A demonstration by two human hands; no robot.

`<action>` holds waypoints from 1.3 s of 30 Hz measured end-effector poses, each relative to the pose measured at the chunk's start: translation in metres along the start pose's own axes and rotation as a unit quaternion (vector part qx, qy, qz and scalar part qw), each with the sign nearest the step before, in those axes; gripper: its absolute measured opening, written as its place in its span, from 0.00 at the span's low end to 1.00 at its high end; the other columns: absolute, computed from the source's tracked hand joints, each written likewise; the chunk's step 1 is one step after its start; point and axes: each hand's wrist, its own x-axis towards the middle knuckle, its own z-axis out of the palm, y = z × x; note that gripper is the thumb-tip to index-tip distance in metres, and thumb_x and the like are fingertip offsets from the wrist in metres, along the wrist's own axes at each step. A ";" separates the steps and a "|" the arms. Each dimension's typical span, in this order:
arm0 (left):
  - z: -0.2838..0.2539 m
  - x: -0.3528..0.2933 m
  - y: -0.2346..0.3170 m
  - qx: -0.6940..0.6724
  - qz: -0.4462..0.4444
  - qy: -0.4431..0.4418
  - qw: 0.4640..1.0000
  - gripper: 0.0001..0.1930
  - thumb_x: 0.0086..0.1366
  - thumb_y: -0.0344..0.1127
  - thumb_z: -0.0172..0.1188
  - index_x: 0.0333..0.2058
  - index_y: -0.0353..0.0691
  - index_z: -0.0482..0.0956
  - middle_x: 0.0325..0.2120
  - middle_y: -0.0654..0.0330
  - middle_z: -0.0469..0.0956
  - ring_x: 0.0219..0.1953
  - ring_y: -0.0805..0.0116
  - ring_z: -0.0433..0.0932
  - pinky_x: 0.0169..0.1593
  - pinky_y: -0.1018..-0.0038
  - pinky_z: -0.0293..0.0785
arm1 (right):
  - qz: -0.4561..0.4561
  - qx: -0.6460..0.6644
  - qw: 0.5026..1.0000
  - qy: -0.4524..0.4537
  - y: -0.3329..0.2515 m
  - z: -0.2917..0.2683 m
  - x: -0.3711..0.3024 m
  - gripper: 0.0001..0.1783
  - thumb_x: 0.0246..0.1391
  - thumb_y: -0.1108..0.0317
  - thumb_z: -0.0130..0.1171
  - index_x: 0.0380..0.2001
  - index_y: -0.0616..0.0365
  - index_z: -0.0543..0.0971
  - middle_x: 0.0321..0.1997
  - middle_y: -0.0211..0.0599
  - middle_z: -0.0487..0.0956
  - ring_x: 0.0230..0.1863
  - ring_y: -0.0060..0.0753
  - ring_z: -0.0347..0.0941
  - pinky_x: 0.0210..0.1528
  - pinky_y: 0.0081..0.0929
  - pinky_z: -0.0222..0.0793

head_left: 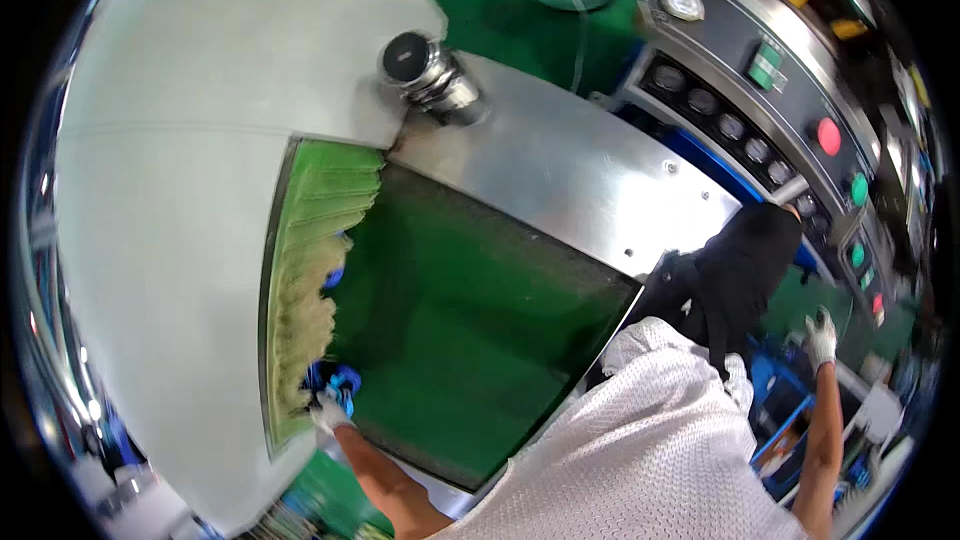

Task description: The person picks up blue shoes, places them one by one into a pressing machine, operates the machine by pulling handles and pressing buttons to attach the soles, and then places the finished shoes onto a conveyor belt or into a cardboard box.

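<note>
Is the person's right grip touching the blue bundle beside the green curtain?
No, the right grip is far off to the right; the left grip is at the blue bundle.

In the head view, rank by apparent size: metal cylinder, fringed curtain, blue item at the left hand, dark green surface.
Dark green surface
Fringed curtain
Metal cylinder
Blue item at the left hand

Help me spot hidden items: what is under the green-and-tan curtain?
Blue items show at the right edge of the curtain, some at the left hand. Anything deeper underneath is covered and cannot be seen.
</note>
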 end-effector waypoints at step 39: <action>-0.057 -0.649 0.523 -0.246 0.828 -0.401 0.306 0.08 0.61 0.28 0.66 0.40 0.38 0.83 0.37 0.50 0.83 0.41 0.51 0.83 0.48 0.60 0.78 | -0.329 0.321 0.862 0.215 -0.330 -0.154 -0.114 0.20 0.56 0.56 0.63 0.45 0.59 0.76 0.42 0.49 0.82 0.42 0.52 0.82 0.46 0.43 0.79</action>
